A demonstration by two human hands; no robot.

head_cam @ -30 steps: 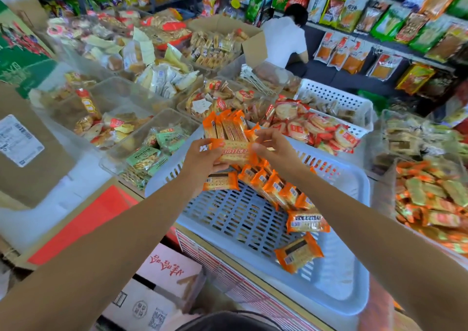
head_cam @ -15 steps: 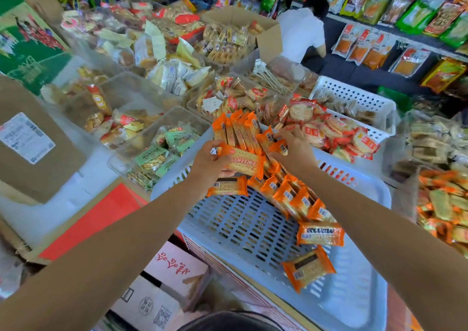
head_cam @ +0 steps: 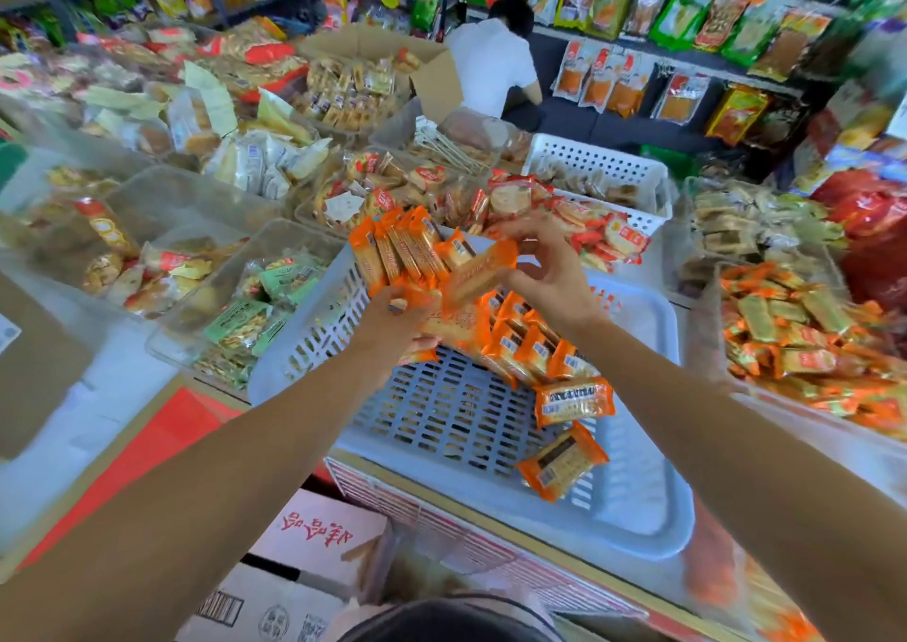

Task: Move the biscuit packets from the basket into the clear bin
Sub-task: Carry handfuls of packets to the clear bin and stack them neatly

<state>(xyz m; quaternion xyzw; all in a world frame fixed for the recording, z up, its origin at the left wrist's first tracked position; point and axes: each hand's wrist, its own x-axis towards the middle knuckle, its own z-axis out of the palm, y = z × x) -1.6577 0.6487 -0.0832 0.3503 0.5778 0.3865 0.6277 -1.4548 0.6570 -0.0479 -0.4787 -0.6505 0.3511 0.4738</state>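
A pale blue slatted basket point(head_cam: 633, 489) sits in front of me with several orange biscuit packets point(head_cam: 572, 401) along its far and right side. My left hand point(head_cam: 400, 325) grips a stack of orange packets point(head_cam: 402, 253) fanned upright over the basket's far left corner. My right hand point(head_cam: 552, 278) pinches one orange packet point(head_cam: 478, 273) and holds it against that stack. A clear bin point(head_cam: 706, 327) at the right holds many orange and green packets.
Clear bins of other snacks point(head_cam: 255, 307) stand to the left, a white basket point(head_cam: 596, 163) of round red-wrapped biscuits behind. A person in a white shirt point(head_cam: 493, 62) crouches by the back shelves. Cardboard boxes point(head_cam: 314, 538) lie below the counter edge.
Both hands have lifted slightly with the stack. My right hand has drawn another packet out of the basket and brought it to the stack. The view has shifted.
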